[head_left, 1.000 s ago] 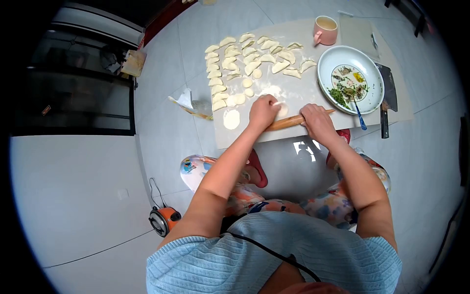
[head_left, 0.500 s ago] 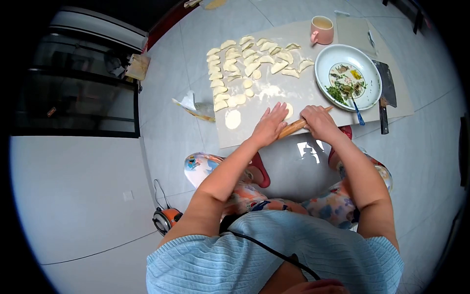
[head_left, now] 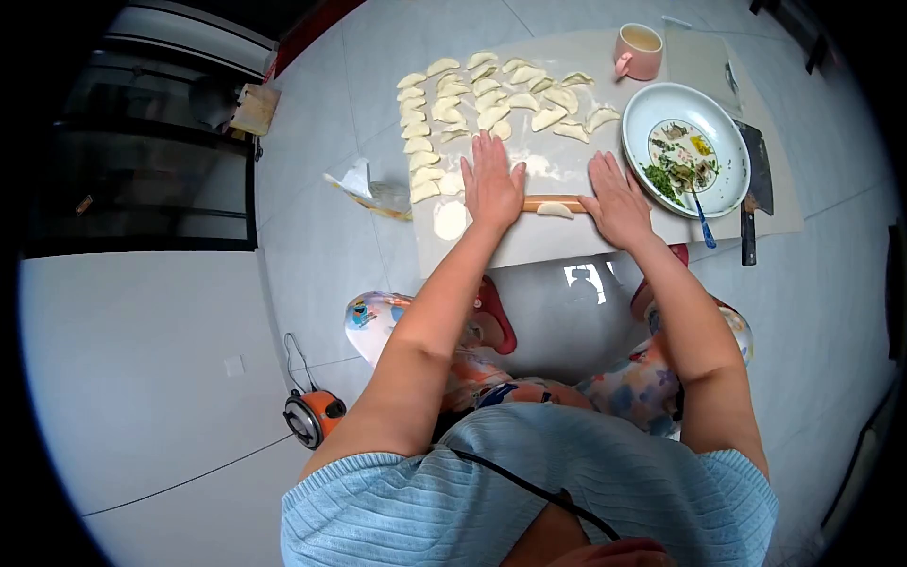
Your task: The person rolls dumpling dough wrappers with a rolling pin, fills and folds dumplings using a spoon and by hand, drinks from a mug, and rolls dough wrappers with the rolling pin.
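Both palms press flat on a wooden rolling pin (head_left: 552,202): my left hand (head_left: 493,184) on its left end, my right hand (head_left: 619,202) on its right end, fingers stretched out. Part of a small dough round (head_left: 556,211) shows at the pin's near side, between the hands; the pin covers the rest. A larger flat wrapper (head_left: 451,220) lies left of my left hand. Several folded dumplings (head_left: 548,119) are spread over the far part of the board (head_left: 501,250). Loose flour (head_left: 539,166) lies beyond the pin.
A white bowl (head_left: 733,184) with chopped greens and a blue-handled spoon (head_left: 706,227) stands on the right. Beside it lies a cleaver (head_left: 749,236). Behind are a pink cup (head_left: 639,55) and a clear sheet (head_left: 697,66). An open bag (head_left: 370,192) is left of the board.
My left hand has opened from its pinch at the dough and moved onto the pin. My right hand has opened flat. The pin now lies level, over the dough.
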A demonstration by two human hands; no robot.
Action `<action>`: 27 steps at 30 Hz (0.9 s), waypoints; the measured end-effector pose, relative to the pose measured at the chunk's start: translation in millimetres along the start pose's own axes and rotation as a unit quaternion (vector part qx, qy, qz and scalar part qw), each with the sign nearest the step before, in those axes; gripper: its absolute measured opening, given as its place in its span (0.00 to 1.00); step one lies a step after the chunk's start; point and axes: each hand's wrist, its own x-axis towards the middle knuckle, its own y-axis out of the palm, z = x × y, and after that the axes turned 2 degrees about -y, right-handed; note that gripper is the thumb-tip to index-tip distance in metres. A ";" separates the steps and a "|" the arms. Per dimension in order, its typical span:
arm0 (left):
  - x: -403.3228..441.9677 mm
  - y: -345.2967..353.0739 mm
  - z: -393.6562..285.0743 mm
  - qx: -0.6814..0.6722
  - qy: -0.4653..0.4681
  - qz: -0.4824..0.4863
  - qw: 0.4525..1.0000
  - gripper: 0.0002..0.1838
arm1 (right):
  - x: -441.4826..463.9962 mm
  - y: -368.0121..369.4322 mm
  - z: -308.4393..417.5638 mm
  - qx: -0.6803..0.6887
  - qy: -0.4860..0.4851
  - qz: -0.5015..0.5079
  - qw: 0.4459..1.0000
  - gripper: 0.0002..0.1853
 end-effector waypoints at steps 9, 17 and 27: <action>-80.0 -29.9 -11.4 0.010 0.035 0.010 0.999 0.32 | -31.4 -17.7 15.6 -0.040 -0.087 0.030 0.995 0.36; -26.8 -23.3 -36.7 -0.168 0.129 0.171 0.962 0.13 | -27.8 1.5 6.7 0.032 -0.110 0.041 0.993 0.29; 10.2 -45.1 -45.5 -0.215 -0.052 0.229 0.948 0.08 | -47.1 -16.1 3.2 0.120 -0.172 -0.093 0.973 0.13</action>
